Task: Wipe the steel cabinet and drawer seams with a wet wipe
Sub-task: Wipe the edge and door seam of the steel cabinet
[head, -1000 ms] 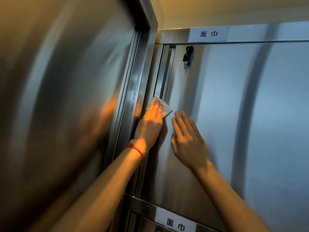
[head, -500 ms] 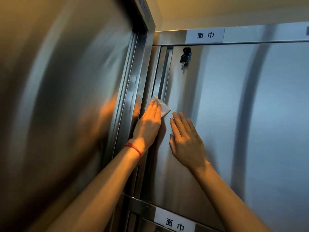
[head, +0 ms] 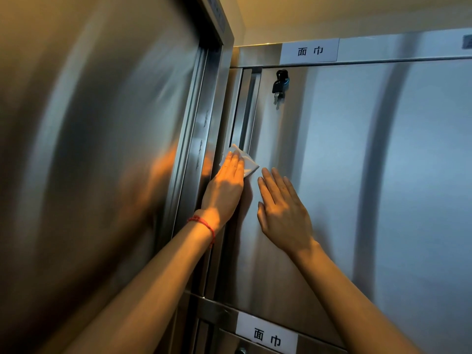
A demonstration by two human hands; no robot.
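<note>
Left hand [head: 224, 187] is flat on the steel, fingers straight and pressed together, pinning the white wet wipe [head: 246, 162] against the vertical seam [head: 245, 118] at the left edge of the steel cabinet door [head: 332, 175], just left of frame center. Only the wipe's upper corners show past the fingertips; the rest is hidden under the hand. A red string bracelet [head: 204, 224] sits on that wrist.

Right hand [head: 283, 210] lies just beside it, palm flat on the door panel, fingers straight and slightly spread, holding nothing and not touching the wipe.

Above the hands, a black key [head: 279, 85] hangs in the lock near the door's upper left corner (a second key dangles below it). A white label [head: 310, 51] with two characters sits on the top rail, and a matching lower label [head: 267, 337] is on the rail at bottom center. The left of the frame is filled by a tall steel panel [head: 102, 149], reflecting the arm in orange.
</note>
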